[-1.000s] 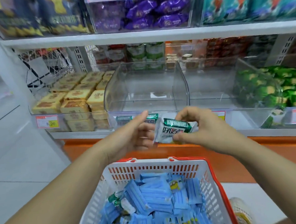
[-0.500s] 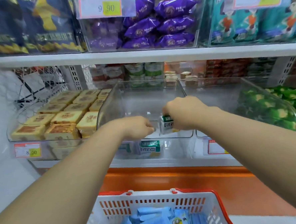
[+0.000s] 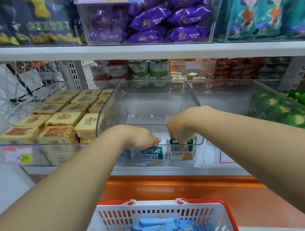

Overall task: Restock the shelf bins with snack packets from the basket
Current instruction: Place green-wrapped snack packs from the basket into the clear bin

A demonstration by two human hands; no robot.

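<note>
Green packet (image 3: pixel 180 153) sits pinched beneath the right hand (image 3: pixel 180 128); released tilted, it could topple flat. Left hand (image 3: pixel 138 136) grip: cannot tell.

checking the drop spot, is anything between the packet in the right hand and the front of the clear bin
Nothing visible does. The right hand holds the green-and-white packet inside the clear bin, upright behind its front wall. A second packet stands beside it, to its left, not under it.

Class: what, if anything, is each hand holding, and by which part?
The right hand grips a green-and-white snack packet by its top edge, inside the clear bin. Whether the left hand holds anything cannot be told.
</note>
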